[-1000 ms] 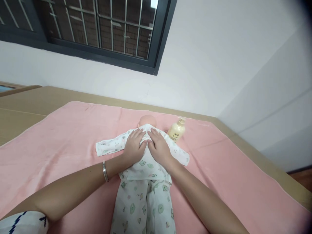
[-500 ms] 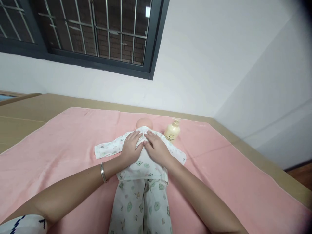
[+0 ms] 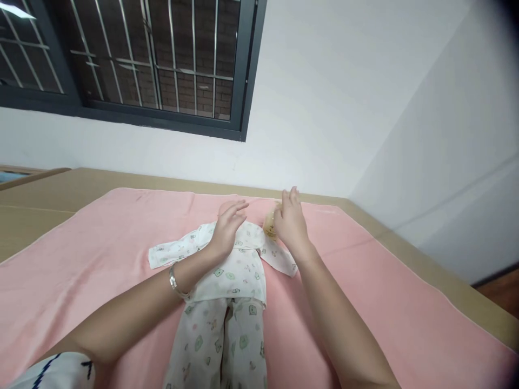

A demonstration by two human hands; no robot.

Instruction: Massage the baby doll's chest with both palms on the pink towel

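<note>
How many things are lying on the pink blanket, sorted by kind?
Dolls: 1, a baby doll in printed white pyjamas, lying flat, with the left hand raised above its chest.
Bottles: 1, a cream bottle beside the doll's head, mostly hidden behind the right hand.
Total: 2 things on the pink blanket.

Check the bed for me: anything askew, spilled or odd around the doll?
Nothing spilled or damaged. The doll lies flat on the pink blanket; the bottle is mostly hidden behind the right hand. Both hands, the left hand included, hover open.
</note>
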